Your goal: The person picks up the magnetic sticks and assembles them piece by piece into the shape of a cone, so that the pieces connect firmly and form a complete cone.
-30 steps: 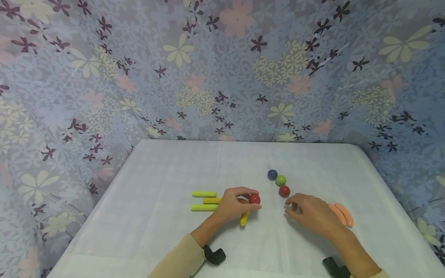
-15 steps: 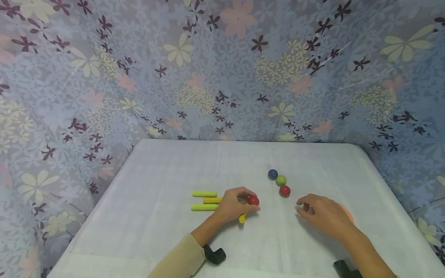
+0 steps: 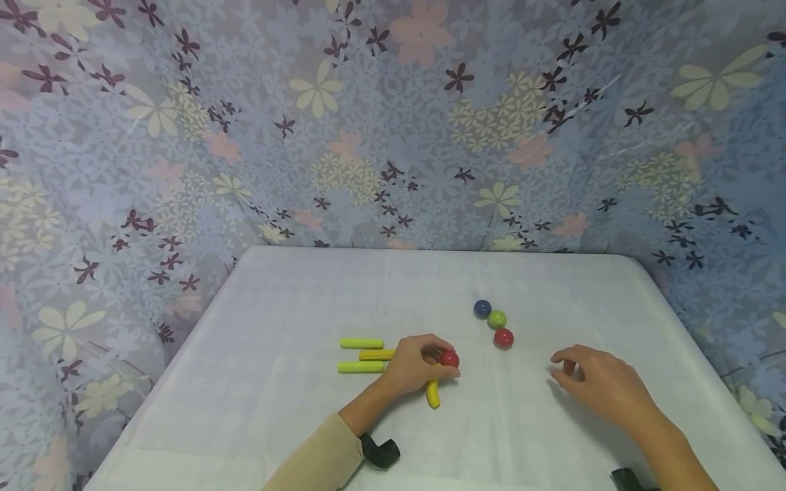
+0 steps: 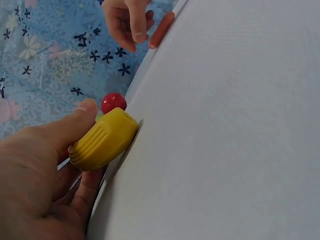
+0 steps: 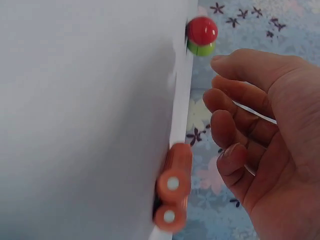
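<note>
My left hand [image 3: 413, 365] pinches a red ball [image 3: 450, 359] between thumb and fingers. A small toy banana [image 3: 433, 394] lies beneath that thumb, its upper part hidden; the left wrist view shows the banana [image 4: 105, 140] large in front of the held ball. My right hand [image 3: 604, 385] hovers over the right side of the table, fingers loosely curled around nothing. In the right wrist view, two orange sausage-shaped pieces [image 5: 176, 159] with pale round ends lie close by; the right hand hides them in the head view.
Beyond the hands, a blue ball [image 3: 482, 309], a green ball [image 3: 497, 319] and another red ball [image 3: 504, 338] form a slanting row. Left of the left hand lie two yellow-green sticks [image 3: 361, 344] and a yellow stick [image 3: 376, 355]. White cloth covers the table [image 3: 295, 293].
My right hand has moved right, away from the row of balls and over the orange pieces. The left hand stays put with the red ball, while the banana below it has tilted and turned slightly.
</note>
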A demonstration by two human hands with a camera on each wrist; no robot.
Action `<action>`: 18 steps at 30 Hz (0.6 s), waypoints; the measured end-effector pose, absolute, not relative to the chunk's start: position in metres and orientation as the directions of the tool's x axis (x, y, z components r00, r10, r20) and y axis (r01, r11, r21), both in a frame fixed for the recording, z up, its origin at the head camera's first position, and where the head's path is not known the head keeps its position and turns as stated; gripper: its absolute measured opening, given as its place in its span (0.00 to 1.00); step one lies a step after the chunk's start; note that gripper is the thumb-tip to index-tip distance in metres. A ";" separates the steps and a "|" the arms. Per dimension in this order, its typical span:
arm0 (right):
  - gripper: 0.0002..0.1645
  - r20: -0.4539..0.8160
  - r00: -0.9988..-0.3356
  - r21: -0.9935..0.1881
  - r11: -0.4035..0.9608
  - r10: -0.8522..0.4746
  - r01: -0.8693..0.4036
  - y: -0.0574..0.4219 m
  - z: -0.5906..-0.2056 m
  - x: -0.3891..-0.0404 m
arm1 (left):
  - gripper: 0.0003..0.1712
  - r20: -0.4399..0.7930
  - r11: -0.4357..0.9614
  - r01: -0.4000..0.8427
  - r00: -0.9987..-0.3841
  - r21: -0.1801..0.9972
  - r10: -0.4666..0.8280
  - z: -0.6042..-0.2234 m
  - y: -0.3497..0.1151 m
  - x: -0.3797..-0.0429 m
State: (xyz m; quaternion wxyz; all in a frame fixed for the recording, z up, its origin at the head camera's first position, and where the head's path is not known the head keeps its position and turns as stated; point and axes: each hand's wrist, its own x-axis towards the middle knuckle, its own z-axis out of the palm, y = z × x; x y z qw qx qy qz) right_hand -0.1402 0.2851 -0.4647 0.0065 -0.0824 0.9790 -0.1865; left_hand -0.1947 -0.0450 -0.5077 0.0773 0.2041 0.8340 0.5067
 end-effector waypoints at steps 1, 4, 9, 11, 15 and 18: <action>0.16 0.020 -0.987 -0.370 0.916 -0.157 -0.153 0.288 -0.465 -0.139 | 0.21 0.076 0.401 0.261 -0.904 0.878 0.421 -0.508 -0.045 -0.195; 0.18 0.011 -0.990 -0.384 0.914 -0.137 -0.131 0.298 -0.466 -0.136 | 0.21 0.076 0.402 0.263 -0.903 0.877 0.423 -0.509 -0.045 -0.195; 0.22 -0.024 -0.994 -0.423 0.902 -0.111 -0.090 0.315 -0.465 -0.132 | 0.21 0.079 0.406 0.267 -0.903 0.874 0.423 -0.509 -0.045 -0.195; 0.23 -0.036 -0.995 -0.428 0.901 -0.095 -0.071 0.320 -0.465 -0.132 | 0.21 0.083 0.407 0.271 -0.902 0.872 0.424 -0.509 -0.045 -0.195; 0.28 -0.075 -0.995 -0.420 0.907 -0.068 -0.030 0.328 -0.463 -0.131 | 0.20 0.090 0.408 0.281 -0.900 0.869 0.428 -0.509 -0.045 -0.196; 0.35 -0.088 -0.995 -0.387 0.922 -0.053 -0.015 0.333 -0.462 -0.130 | 0.20 0.089 0.411 0.280 -0.900 0.867 0.427 -0.508 -0.046 -0.196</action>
